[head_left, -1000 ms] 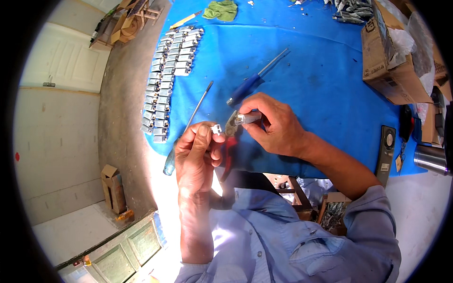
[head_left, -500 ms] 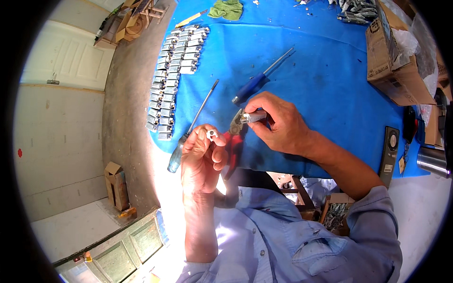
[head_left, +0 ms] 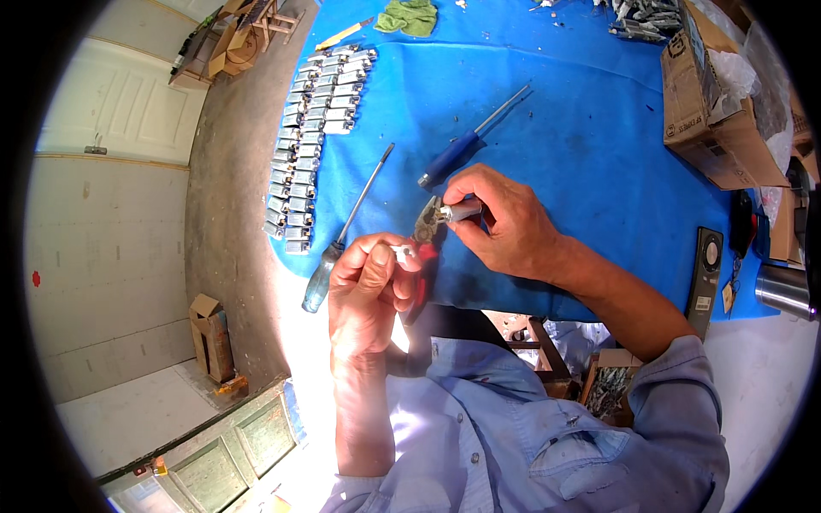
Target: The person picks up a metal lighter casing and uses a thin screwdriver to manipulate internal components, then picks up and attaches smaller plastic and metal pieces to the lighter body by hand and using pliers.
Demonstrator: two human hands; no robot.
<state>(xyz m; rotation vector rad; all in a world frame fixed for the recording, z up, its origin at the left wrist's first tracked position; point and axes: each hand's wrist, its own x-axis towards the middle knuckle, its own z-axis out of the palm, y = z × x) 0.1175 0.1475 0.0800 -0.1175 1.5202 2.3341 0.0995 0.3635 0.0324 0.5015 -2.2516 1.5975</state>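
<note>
My left hand [head_left: 366, 286] pinches a small white plastic piece [head_left: 403, 254] between thumb and fingers. To its right and a little farther off, my right hand [head_left: 506, 218] grips a short silvery metal housing [head_left: 463, 210], its end pointing left. The two pieces are apart. Between and below them lie red-handled pliers [head_left: 427, 224], partly covered by my left hand. Beside that hand rests a screwdriver with a dark teal handle [head_left: 319, 282], its shaft pointing away. A blue-handled screwdriver [head_left: 451, 158] lies beyond my right hand.
Rows of similar metal housings [head_left: 300, 171] line the left edge of the blue-covered table [head_left: 590, 128]. A green cloth [head_left: 408, 17] and yellow-handled tool [head_left: 345, 34] lie at the far left. Far right are metal parts [head_left: 641, 19], a cardboard box [head_left: 714, 120] and a steel cup [head_left: 782, 291].
My left hand has turned the white piece and moved it slightly right, with the thumb now laid over it. My right hand holds the metal housing in nearly the same place.
</note>
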